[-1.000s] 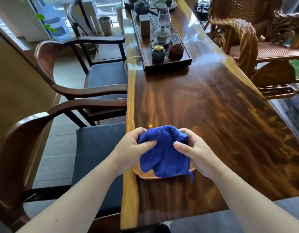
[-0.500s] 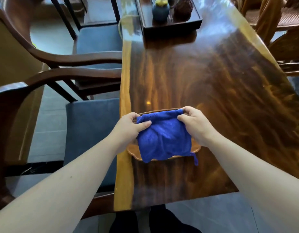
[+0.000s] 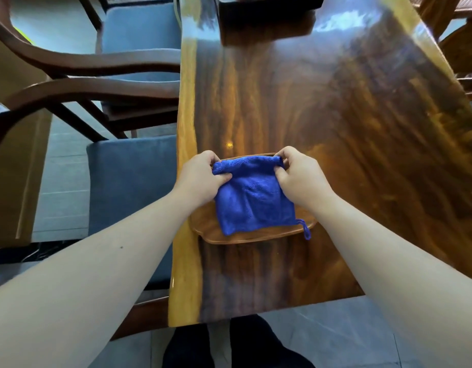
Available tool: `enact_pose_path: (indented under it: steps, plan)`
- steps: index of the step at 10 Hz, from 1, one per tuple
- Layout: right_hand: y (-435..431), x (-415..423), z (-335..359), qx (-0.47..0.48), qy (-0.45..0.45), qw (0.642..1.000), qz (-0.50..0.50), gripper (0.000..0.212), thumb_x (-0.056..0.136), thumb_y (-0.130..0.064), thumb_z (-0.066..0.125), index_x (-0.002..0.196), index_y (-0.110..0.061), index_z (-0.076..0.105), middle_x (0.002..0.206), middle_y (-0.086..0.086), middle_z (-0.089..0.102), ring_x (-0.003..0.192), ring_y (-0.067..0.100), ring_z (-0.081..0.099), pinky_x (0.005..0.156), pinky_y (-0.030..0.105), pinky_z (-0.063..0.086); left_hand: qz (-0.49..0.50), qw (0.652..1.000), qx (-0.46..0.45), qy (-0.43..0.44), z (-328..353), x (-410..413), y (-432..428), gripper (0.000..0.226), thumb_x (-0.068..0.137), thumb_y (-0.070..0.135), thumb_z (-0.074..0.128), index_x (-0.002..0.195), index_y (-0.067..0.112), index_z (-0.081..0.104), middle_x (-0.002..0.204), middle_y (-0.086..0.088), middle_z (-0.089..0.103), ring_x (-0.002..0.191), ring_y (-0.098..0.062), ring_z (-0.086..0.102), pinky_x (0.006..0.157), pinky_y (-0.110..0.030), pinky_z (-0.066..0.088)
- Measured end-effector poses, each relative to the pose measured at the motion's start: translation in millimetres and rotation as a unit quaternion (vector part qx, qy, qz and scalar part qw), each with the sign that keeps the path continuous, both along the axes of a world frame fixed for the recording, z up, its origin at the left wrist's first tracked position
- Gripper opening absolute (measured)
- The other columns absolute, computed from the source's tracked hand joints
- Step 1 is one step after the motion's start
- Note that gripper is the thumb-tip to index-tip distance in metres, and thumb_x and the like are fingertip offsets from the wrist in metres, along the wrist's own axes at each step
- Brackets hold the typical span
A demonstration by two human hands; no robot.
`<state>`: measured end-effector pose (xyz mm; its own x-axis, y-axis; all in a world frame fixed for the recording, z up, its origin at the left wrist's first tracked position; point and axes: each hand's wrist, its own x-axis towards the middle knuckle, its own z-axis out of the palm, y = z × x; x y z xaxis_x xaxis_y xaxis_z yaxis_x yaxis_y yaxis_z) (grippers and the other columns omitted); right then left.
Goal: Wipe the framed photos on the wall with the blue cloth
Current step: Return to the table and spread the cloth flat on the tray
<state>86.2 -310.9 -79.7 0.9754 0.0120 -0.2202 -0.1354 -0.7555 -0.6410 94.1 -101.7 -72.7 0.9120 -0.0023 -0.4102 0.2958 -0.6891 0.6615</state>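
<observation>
Blue cloth [image 3: 253, 200] (pinched by both hands) over wooden tray [image 3: 256, 236]

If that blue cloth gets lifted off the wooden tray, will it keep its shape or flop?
The blue cloth will probably flop: it already bunches where the left hand and right hand pinch its top edge. Its fuzzy pile suggests it is light and grippy. The loop on its corner would likely dangle.
</observation>
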Motion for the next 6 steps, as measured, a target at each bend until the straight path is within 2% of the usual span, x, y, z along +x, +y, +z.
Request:
enact_pose_path:
  steps: [1,2,3,4,5,6]
  plan:
    - [-0.8,-1.2,-2.5,-0.011,0.006,1.000,-0.006,0.015,0.094,-0.017,0.051,0.107,-0.018,0.058,0.095,-0.002,0.063,0.085,0.018,0.058,0.072,0.030,0.049,0.009,0.999,-0.026,0.022,2.2,1.3,-2.8,0.020,0.085,0.021,0.071,0.097,0.012,0.059,0.090,-0.005,0.067,0.076,-0.025,0.069,0.059,-0.045,0.061]
    - [-0.1,-3.6,-5.1,-0.034,0.000,0.999,0.000,0.015,0.093,-0.016,0.052,0.107,-0.017,0.059,0.094,0.000,0.065,0.084,0.019,0.059,0.072,0.033,0.051,-0.001,0.999,-0.014,0.034,-1.9,-0.8,-5.2,0.020,0.086,0.021,0.071,0.097,0.010,0.059,0.090,-0.005,0.065,0.074,-0.024,0.068,0.056,-0.044,0.061]
    - [0.9,-5.7,-8.6,-0.038,-0.035,0.999,0.005,0.014,0.092,-0.014,0.052,0.106,-0.015,0.057,0.091,0.000,0.065,0.081,0.018,0.059,0.070,0.031,0.051,-0.035,0.998,0.058,-0.005,-8.9,-2.0,-5.5,0.019,0.086,0.026,0.070,0.096,0.014,0.059,0.092,-0.004,0.066,0.082,-0.024,0.063,0.074,-0.042,0.056]
    - [0.2,-6.7,-10.6,-0.057,-0.067,0.996,0.024,0.017,0.091,-0.013,0.055,0.108,-0.015,0.054,0.093,0.001,0.063,0.080,0.018,0.059,0.070,0.030,0.053,-0.073,0.987,0.123,-0.071,-10.5,-4.4,-7.2,0.026,0.087,0.029,0.068,0.108,0.017,0.058,0.105,-0.002,0.064,0.095,-0.025,0.060,0.074,-0.036,0.047]
    - [-3.9,-8.3,-15.4,-0.108,-0.091,0.989,0.052,0.026,0.090,-0.016,0.058,0.115,-0.014,0.051,0.102,0.005,0.057,0.073,0.020,0.057,0.053,0.025,0.045,-0.140,0.954,0.219,-0.151,-9.4,-8.8,-7.0,0.038,0.088,0.032,0.065,0.122,0.022,0.053,0.119,-0.001,0.056,0.107,-0.023,0.055,0.071,-0.037,0.044]
    - [-6.0,-11.9,-8.9,-0.169,-0.132,0.973,0.081,0.033,0.088,-0.021,0.060,0.119,-0.016,0.053,0.108,0.004,0.054,0.075,0.021,0.058,0.045,0.020,0.033,-0.226,0.911,0.274,-0.210,-6.0,-12.6,-3.6,0.050,0.090,0.034,0.061,0.135,0.015,0.051,0.134,-0.008,0.053,0.122,-0.027,0.048,0.086,-0.043,0.050]
